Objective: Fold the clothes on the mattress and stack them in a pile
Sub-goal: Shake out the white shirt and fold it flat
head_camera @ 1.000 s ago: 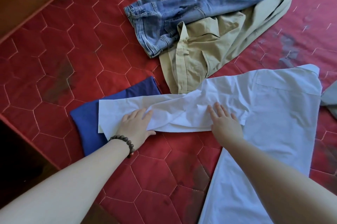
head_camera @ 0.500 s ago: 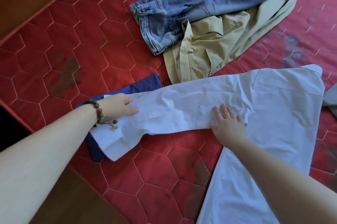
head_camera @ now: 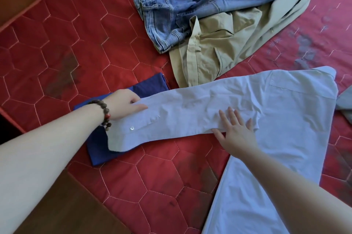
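The left hand [head_camera: 123, 103] pinches the cuff end of the white shirt's sleeve [head_camera: 171, 115], thumb on top and fingers curled under. The right hand [head_camera: 235, 130] lies flat and open, fingers spread, pressing the sleeve near the armpit. Between the hands the sleeve lies stretched; the white shirt [head_camera: 276, 138] spreads beyond and below the right hand on the red mattress [head_camera: 95, 47]. Thin, light and limp, it should crease easily, so hold it at cuff and seams. Under the left hand lies a folded blue garment [head_camera: 150, 87]; further out, jeans [head_camera: 171, 14] and khaki trousers [head_camera: 219, 47] wait unfolded.
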### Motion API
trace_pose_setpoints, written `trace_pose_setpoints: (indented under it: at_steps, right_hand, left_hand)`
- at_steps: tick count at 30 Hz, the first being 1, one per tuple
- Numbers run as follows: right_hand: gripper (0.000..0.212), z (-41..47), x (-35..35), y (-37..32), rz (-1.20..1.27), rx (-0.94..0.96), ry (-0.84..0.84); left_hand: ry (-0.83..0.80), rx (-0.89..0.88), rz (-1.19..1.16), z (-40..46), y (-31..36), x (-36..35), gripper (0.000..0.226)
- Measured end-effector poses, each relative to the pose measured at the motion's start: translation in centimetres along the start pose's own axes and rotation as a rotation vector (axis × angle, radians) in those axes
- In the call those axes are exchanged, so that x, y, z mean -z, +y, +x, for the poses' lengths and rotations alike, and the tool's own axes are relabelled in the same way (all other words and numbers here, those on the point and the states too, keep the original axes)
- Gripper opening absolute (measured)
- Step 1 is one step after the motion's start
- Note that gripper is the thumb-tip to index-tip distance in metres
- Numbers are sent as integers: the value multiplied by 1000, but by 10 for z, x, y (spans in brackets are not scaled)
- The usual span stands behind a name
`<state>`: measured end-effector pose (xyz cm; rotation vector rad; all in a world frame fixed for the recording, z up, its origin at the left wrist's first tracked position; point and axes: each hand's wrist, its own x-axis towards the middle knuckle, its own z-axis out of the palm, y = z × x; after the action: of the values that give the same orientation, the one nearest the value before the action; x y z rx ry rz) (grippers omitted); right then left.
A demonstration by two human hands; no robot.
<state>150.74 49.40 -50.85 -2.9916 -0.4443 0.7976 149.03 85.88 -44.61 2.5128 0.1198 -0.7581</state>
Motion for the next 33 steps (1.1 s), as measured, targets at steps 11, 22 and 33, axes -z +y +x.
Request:
trace_pose_setpoints:
  at_steps: [11, 22, 33]
  right_hand:
    - [80, 2, 13, -14, -39, -93, 179]
    - [61, 12, -1, -3, 167, 72, 21]
    - [57, 90, 22, 33, 145, -94, 274]
  left_hand:
    - [-1, -150, -405, -10, 94, 133, 35]
    - [-154, 260, 472, 32, 8, 85, 50]
    - [299, -9, 339, 66, 47, -86, 66]
